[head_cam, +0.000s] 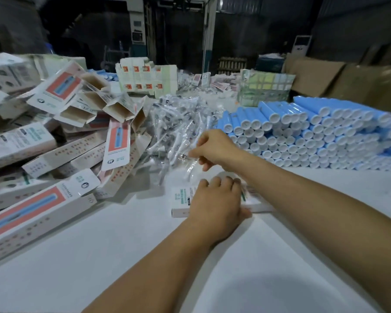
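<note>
White carton (pixel 180 199) flat on table (pixel 99 256), left hand (pixel 215 206) gripping it; right hand (pixel 215 147), at 12 o'clock from carton, pinches clear-wrapped brush head (pixel 190 167); blue tubes (pixel 314 136) at 2 o'clock

White box (pixel 180 201) lying flat; bagged brush head (pixel 190 167) just above.

View: a single wide-angle camera worn on the head.
Facing: forward and down across the counter (pixel 99 256), with a dark hall behind.
Nearness: close; the left hand (pixel 215 206) and right hand (pixel 215 147) sit mid-frame, forearms entering from the bottom and right edges.
Edges: straight lines bow outward.
</note>
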A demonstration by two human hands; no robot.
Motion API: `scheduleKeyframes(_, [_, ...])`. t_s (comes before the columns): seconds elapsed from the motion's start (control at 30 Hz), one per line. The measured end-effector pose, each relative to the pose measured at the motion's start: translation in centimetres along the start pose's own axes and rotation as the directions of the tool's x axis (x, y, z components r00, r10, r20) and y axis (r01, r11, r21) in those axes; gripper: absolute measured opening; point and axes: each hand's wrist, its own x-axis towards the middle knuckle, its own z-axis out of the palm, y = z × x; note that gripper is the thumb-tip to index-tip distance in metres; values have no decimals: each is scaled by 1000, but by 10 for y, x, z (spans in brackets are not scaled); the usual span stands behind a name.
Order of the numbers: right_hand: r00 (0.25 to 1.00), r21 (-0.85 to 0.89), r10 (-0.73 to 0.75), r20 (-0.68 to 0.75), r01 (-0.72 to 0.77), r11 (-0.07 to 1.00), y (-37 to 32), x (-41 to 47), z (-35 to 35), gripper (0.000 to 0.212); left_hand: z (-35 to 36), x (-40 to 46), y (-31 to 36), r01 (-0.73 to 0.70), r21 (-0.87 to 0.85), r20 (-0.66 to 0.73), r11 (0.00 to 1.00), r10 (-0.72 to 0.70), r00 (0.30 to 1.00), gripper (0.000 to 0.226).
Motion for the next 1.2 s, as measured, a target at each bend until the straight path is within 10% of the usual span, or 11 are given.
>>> scheduleKeyframes(0.2, [885,504,52,-463,214,837,43,-66,-94,19,4,0,-1,6,-9,-74,1000,-7,997,64])
scheduleKeyframes(0.37, [793,690,274,-544,237,684,103,-108,-109,20,5,5,-1,62,-46,-153,997,-69,986,68])
scheduleKeyframes(0.7, [741,363,133,-659,159,918,103,-103,-69,21,-2,4,12,75,-22,-291,997,-78,954,69])
scheduleKeyframes(0.9, [871,374,73,-485,132,918,97,-109,-51,8,-3,8,14,80,-73,-286,994,-98,953,69])
scheduleKeyframes(1.07, [695,194,-71,-715,295,936,99,-123,-63,25,-6,11,8,131,-92,-252,987,-150,956,72])
scheduleKeyframes(1.2, [744,279,-46,-667,306,910,100,-124,-59,26,-6,13,2,184,-111,-246,977,-207,947,75])
